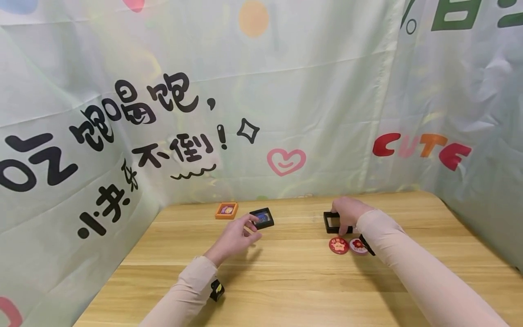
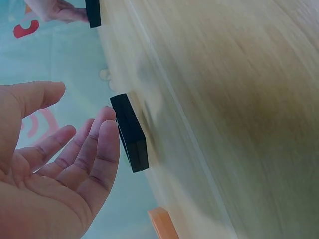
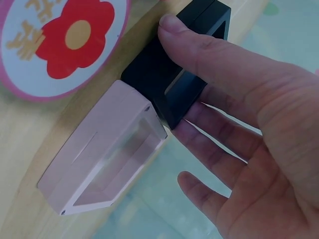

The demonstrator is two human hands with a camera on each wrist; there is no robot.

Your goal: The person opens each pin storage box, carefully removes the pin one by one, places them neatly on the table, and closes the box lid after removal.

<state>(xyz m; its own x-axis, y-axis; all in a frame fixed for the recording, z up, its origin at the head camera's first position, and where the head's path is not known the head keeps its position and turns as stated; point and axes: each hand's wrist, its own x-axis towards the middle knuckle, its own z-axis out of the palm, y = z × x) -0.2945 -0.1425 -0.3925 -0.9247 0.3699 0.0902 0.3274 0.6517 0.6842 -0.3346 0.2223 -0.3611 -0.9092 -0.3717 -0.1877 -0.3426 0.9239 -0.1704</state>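
Frame point(image 3: 149, 69) at right was pinched by right hand point(image 1: 351, 211), seemingly for steadiness. Left hand point(image 1: 236, 238), unclenched, hung by left frame point(image 1: 266, 219); contact unclear.

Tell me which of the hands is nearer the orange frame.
Left. The left hand is close by the orange frame, on its near right side; the right hand is much farther right, gripping a black frame.

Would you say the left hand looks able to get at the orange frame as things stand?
Probably yes: the left hand grips nothing, the orange frame lies nearby, and only bare tabletop shows between them in the head view.
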